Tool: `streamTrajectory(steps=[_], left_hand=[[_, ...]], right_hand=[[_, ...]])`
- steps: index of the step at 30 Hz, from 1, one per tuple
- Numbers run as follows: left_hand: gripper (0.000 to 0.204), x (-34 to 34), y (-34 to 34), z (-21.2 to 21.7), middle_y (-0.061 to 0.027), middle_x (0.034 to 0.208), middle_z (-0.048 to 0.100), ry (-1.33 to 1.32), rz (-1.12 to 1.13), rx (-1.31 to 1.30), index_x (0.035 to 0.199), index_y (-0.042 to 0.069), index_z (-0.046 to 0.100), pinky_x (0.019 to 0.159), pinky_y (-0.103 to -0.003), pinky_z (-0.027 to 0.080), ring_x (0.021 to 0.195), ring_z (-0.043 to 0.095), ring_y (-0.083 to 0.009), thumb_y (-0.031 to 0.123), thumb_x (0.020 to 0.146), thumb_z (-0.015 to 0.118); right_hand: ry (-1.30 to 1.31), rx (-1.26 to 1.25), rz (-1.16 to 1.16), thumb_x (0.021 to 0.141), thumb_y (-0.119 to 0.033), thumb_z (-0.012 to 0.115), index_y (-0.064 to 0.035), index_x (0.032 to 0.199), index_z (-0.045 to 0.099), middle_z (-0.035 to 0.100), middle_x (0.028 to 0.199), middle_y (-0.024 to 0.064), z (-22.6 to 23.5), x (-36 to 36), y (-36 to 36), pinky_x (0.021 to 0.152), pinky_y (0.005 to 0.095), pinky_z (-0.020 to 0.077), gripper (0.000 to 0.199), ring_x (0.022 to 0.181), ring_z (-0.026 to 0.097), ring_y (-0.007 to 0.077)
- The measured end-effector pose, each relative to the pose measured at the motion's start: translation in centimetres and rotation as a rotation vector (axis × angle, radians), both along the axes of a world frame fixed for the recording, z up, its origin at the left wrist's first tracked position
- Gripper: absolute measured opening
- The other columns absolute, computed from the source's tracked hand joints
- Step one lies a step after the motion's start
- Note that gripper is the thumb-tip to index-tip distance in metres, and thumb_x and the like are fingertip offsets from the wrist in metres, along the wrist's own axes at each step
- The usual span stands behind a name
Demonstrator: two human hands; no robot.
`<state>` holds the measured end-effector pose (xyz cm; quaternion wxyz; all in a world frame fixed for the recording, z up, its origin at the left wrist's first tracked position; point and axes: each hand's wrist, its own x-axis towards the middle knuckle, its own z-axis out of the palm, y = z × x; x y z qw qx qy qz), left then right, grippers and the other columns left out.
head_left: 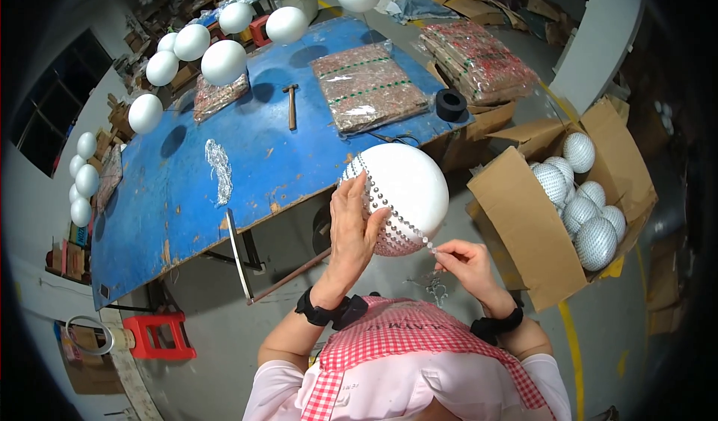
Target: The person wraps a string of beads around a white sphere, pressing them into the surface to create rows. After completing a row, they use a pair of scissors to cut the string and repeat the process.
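Sphere of smooth white material [415, 178], partly covered with round silver beads [386, 203], is held near the worn blue table [273, 170]. It is apparently steadied by the spread left hand [350, 225] laid against it; the bead strand's end is pinched by the right hand [465, 265], seemingly for tension. Textured silver balls [596, 243] are kept close by in an open brown cardboard box [532, 234].

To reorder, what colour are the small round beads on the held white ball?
Mostly silvery beads, clearest in head view.

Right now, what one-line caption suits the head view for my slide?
Left hand rests on a white ball partly covered in silvery beads; right hand pinches the bead strand; blue table beyond.
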<state>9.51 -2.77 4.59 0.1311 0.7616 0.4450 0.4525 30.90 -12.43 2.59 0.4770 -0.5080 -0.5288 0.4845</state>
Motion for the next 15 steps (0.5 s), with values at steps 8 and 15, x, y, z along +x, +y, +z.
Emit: streamTrajectory(steps=[8, 15], left_hand=[[0.065, 0.1, 0.5, -0.3, -0.0178, 0.125, 0.048, -0.082, 0.021, -0.104, 0.137, 0.003, 0.044, 0.096, -0.039, 0.042, 0.115, 0.049, -0.0304, 0.015, 0.081, 0.074], [0.067, 0.1, 0.6, -0.3, -0.0185, 0.132, 0.046, -0.160, 0.043, -0.146, 0.139, 0.004, 0.042, 0.101, -0.039, 0.041, 0.124, 0.046, -0.0316, 0.017, 0.081, 0.073]], right_hand=[[-0.435, 0.419, 0.210, 0.077, -0.003, 0.070, -0.0014, 0.089, 0.069, 0.062, 0.071, 0.0100, 2.2, -0.5, -0.2, 0.053, 0.0324, 0.0461, 0.012, 0.060, 0.060, 0.0247], [-0.565, 0.165, 0.013, 0.084, -0.011, 0.062, -0.0020, 0.093, 0.064, 0.065, 0.076, 0.0150, 0.8, -0.6, 0.1, 0.057, 0.0372, 0.0474, 0.013, 0.066, 0.063, 0.0308]])
